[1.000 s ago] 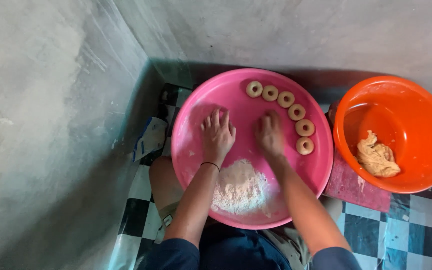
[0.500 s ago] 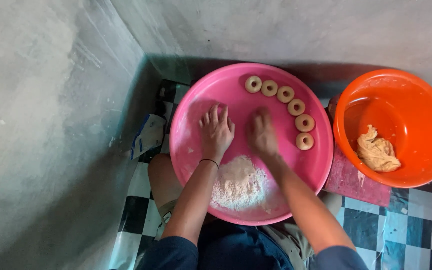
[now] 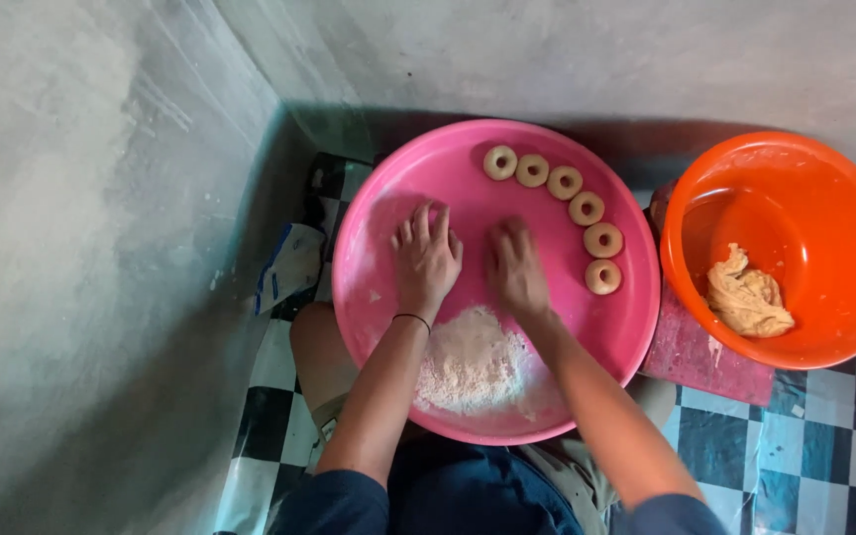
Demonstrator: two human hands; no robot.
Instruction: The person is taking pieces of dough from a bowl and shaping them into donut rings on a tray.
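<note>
A crumpled white and blue bag [image 3: 289, 266] is seen on the floor just left of the pink tray [image 3: 388, 178], wedged betw. tray rim and the grey wall; printing on it is too small to make out. No other pkgs or signs are shown.

The pink tray is taken as landmark. It is rested on the person's lap, over a black-and-white checkered floor [image 3: 824, 456]. Along its upper right inner edge, six ring-shaped dough pieces [image 3: 566, 182] are laid in a curved row, each just beside the next. A heap of white flour [image 3: 470, 362] is spread on the tray's near part, close to the person's body.

Both hands are pressed palm-down on the tray's middle, above the flour heap. The left hand [image 3: 425, 260] is held flat w/ fingers spread wide; a thin dark band is worn at its wrist. The right hand [image 3: 517, 269] is blurred, fingers held closer together; whether dough is under it cannot be told. The hands are near each other but apart. The dough rings lie to the right of and beyond the right hand, not touched.

Right of the tray, an orange bowl [image 3: 824, 178] is set, w/ a lump of pale dough [image 3: 747, 297] inside, at its near side. A dark red block [image 3: 691, 352] lies betw. tray and bowl, partly under both.
</note>
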